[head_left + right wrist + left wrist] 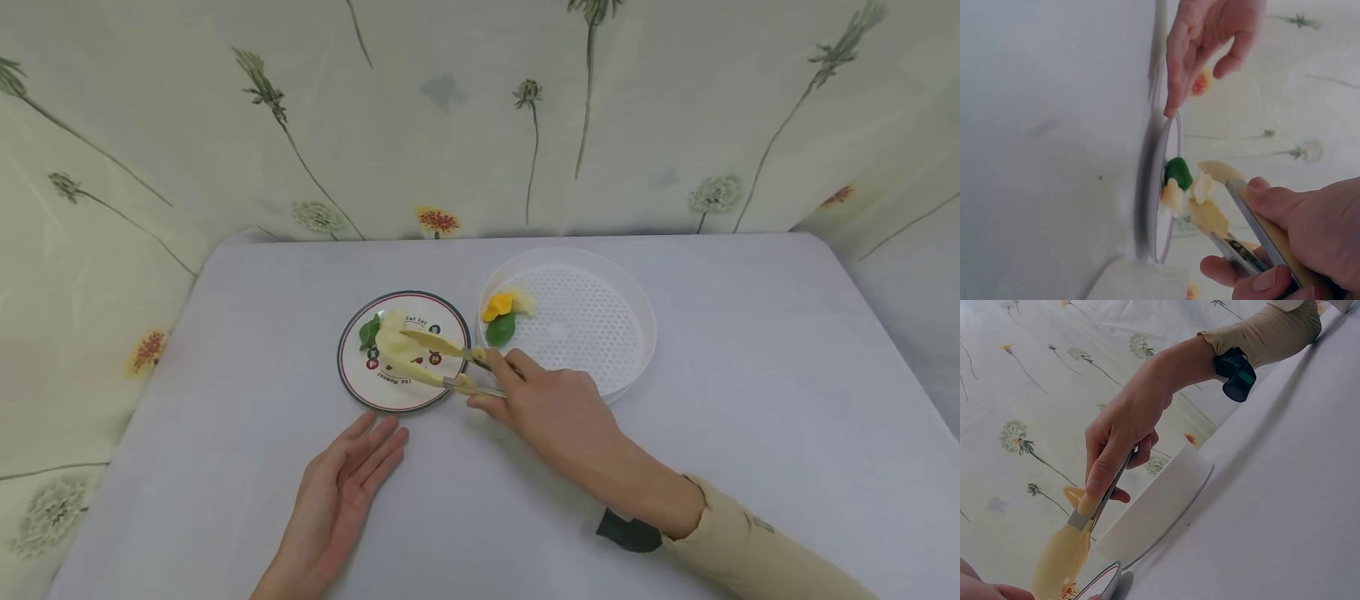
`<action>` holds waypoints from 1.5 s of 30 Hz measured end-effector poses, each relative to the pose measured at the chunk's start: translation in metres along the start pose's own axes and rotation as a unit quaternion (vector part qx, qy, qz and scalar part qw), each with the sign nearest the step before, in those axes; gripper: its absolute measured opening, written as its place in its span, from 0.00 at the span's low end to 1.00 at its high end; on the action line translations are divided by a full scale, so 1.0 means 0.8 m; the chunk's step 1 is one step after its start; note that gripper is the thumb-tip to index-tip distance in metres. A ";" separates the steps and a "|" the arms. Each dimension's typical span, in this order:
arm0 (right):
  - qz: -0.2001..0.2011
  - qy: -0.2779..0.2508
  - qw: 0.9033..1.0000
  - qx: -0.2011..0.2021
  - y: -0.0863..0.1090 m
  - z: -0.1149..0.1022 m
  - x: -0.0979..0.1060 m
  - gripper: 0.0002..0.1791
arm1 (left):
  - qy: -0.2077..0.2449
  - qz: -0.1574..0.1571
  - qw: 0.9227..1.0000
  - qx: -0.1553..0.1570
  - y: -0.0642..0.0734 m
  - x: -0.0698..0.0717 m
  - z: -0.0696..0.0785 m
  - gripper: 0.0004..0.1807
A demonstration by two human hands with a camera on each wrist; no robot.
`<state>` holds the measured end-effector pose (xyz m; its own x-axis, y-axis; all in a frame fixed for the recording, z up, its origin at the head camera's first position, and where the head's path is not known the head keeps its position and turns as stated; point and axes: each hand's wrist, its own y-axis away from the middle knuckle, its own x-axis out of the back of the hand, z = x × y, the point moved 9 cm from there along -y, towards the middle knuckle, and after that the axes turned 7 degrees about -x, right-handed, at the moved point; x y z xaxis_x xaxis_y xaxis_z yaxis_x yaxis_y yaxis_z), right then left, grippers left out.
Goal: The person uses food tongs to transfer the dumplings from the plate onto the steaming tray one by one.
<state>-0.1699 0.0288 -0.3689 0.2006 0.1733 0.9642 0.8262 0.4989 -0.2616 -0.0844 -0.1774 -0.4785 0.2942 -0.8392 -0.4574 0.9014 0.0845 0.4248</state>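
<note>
My right hand point(558, 412) grips a pair of tongs point(1260, 228) with yellow tips and metal arms. The tips reach over a round printed plate point(442, 312), spread around a pale yellow piece point(1202, 187); whether they squeeze it I cannot tell. Another pale piece point(1172, 197) and a green piece point(369, 332) lie on the plate. At the plate's near rim is my left hand point(341, 492), palm turned up and fingers extended, a fingertip at the rim in the right wrist view.
Right of the plate stands a white round tray point(637, 317) with a perforated bottom, partly behind the right hand. In it lie an orange-yellow piece point(498, 306), a pale piece point(523, 302) and a green piece point(501, 330). A flower-printed cloth point(480, 125) hangs behind the white-covered table point(750, 375).
</note>
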 end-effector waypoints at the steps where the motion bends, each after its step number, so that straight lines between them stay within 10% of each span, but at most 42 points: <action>1: -0.006 0.001 1.000 -0.007 0.001 0.004 0.002 0.31 | 0.001 0.000 1.000 -0.001 0.000 0.000 0.000 0.33; 30: 0.036 0.014 0.996 -0.076 0.048 0.102 0.052 0.36 | 0.006 0.001 1.000 0.000 0.002 -0.001 0.001 0.34; 45: -0.023 0.032 0.992 -0.120 0.066 0.125 0.041 0.31 | 0.011 0.002 1.000 -0.002 0.002 -0.002 0.000 0.32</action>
<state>-0.1726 0.1455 -0.3554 0.1860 0.0961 0.9778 0.9357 0.2864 -0.2061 -0.0837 -0.1761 -0.4772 0.3042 -0.8265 -0.4737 0.9016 0.0893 0.4232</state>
